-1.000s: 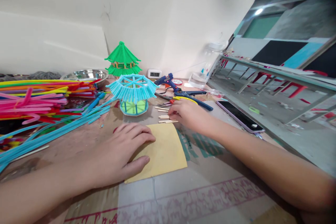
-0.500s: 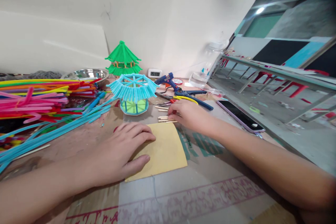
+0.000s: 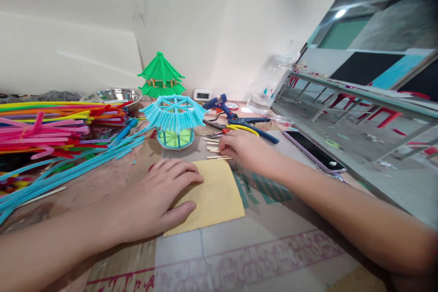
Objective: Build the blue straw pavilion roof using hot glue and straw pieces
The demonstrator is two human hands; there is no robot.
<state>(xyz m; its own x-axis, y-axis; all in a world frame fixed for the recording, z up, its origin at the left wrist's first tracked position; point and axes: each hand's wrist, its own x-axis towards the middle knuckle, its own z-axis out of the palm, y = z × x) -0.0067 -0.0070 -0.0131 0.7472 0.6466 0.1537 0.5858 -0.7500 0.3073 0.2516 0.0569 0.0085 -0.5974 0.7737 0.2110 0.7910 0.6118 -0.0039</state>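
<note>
My left hand [image 3: 155,203] lies flat, fingers spread, on the left part of a yellow sheet [image 3: 214,196] on the cardboard-covered table. My right hand [image 3: 241,148] reaches just beyond the sheet's far edge, its fingertips pinched over several short wooden sticks [image 3: 214,149] lying there. Whether a stick is between the fingers is hidden. A blue pavilion model [image 3: 174,121] made of pipe cleaners stands just behind the sticks, and a green pavilion model [image 3: 160,75] stands further back by the wall.
A pile of coloured pipe cleaners [image 3: 51,127] and long blue ones [image 3: 68,171] fill the left. A steel bowl [image 3: 112,96], a small clock [image 3: 202,95], a blue glue gun [image 3: 219,105], pliers [image 3: 249,127] and a phone [image 3: 313,150] lie at the back and right. The table's edge runs along the right.
My right hand's fingertips have shifted slightly among the sticks, and the sticks have been nudged. My left hand stays on the yellow sheet.
</note>
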